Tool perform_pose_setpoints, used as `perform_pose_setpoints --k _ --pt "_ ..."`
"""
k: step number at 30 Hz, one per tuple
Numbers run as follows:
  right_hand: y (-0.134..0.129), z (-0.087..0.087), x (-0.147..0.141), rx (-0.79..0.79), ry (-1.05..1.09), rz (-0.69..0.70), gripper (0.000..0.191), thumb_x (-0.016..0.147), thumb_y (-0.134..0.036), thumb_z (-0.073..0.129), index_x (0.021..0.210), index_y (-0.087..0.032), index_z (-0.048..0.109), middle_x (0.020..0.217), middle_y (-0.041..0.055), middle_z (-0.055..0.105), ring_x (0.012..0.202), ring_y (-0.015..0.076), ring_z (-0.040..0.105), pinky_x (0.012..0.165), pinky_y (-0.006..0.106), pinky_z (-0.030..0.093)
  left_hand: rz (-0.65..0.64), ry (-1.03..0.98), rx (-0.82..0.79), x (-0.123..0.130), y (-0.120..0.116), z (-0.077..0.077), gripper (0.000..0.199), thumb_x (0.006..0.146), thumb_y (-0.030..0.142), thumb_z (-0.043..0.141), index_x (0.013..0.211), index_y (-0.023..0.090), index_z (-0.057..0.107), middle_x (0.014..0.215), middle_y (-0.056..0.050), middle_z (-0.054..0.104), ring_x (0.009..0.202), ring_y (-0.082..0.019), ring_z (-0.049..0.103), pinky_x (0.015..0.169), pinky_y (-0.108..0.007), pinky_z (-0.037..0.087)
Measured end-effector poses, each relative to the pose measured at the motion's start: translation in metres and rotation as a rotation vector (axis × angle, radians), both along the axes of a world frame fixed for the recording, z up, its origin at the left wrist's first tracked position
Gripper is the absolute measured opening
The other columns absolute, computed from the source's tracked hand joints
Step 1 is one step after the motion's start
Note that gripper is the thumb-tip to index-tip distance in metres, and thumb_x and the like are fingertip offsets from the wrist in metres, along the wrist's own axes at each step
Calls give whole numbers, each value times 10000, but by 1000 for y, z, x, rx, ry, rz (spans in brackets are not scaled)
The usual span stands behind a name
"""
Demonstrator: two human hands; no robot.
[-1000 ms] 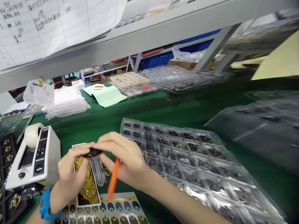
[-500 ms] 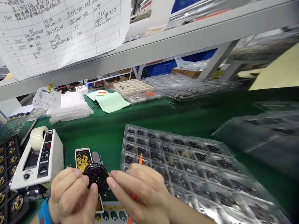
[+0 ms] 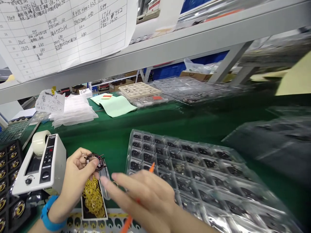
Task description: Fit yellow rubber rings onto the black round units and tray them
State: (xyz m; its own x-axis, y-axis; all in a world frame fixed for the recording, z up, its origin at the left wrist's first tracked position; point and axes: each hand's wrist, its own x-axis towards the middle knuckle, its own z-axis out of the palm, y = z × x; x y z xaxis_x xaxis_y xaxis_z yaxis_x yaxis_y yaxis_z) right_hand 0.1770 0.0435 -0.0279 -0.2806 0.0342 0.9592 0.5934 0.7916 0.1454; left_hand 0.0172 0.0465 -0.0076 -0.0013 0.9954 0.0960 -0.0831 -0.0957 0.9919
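Observation:
My left hand (image 3: pixel 81 170), with a blue band at the wrist, pinches a round dark part (image 3: pixel 95 161) by its left side, above a small box of yellow rings (image 3: pixel 93 197). Just right of the box, my right hand (image 3: pixel 143 197) is blurred; its index finger and thumb are apart, and an orange stick-like tool (image 3: pixel 127 223) is held within the palm and other fingers. A clear oblong object (image 3: pixel 105 184) lies between the box and my right hand.
A white tape dispenser (image 3: pixel 40 165) stands at the left, beside a black tray of ringed parts (image 3: pixel 18 210). Clear compartment trays (image 3: pixel 194 168) cover the right side. A grey shelf beam (image 3: pixel 155 55) crosses above the green table (image 3: pixel 116 129).
My left hand has moved up with the round part, which is now tilted differently. My right hand has come off the part and its fingers have spread. More of the yellow rings shows.

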Motion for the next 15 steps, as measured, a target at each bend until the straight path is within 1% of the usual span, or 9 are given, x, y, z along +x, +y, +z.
perform_pose_setpoints --k 2,4,5,7,10,13,15 --pt "9 3 -1 0 30 -63 148 986 -146 527 949 -143 671 841 66 691 618 127 539 544 282 395 -57 -26 -10 2 -3 1 358 744 420 807 789 149 579 549 15 598 452 -104 554 435 -149 421" --pt "18 4 -3 -64 46 -111 138 983 -138 523 943 -135 655 928 103 701 657 147 552 595 291 414 -96 -50 -9 6 -7 -2 386 774 462 785 893 142 606 537 14 602 446 -112 565 461 -167 475" --pt "21 4 -3 -94 38 -112 131 976 -121 521 935 -129 645 944 112 701 670 154 564 606 294 417 -93 -62 -5 7 -9 -5 393 797 461 769 963 143 610 548 15 611 452 -115 577 482 -175 500" --pt "25 3 -3 -133 13 -57 114 957 -80 520 921 -115 623 910 110 702 689 167 590 600 296 413 -60 -75 31 9 -11 -12 381 848 427 727 1081 152 601 591 11 634 487 -119 613 527 -177 532" --pt "28 1 -3 -155 -3 38 95 943 -52 518 945 -95 602 849 94 697 692 172 611 588 296 417 -15 -29 120 9 -14 -20 291 906 346 662 1127 166 602 628 13 650 533 -113 644 566 -158 546" --pt "29 -1 -2 -122 -11 55 85 942 -51 520 961 -86 595 853 101 702 682 170 613 578 295 419 -25 89 166 7 -18 -21 208 942 258 593 1130 172 610 664 6 675 576 -115 666 600 -154 559" --pt "29 -2 -2 -90 -20 56 95 962 -70 501 968 -80 595 862 111 707 686 175 617 573 299 415 -32 163 190 5 -19 -20 198 951 218 560 1137 175 611 688 0 691 606 -120 680 619 -156 566"
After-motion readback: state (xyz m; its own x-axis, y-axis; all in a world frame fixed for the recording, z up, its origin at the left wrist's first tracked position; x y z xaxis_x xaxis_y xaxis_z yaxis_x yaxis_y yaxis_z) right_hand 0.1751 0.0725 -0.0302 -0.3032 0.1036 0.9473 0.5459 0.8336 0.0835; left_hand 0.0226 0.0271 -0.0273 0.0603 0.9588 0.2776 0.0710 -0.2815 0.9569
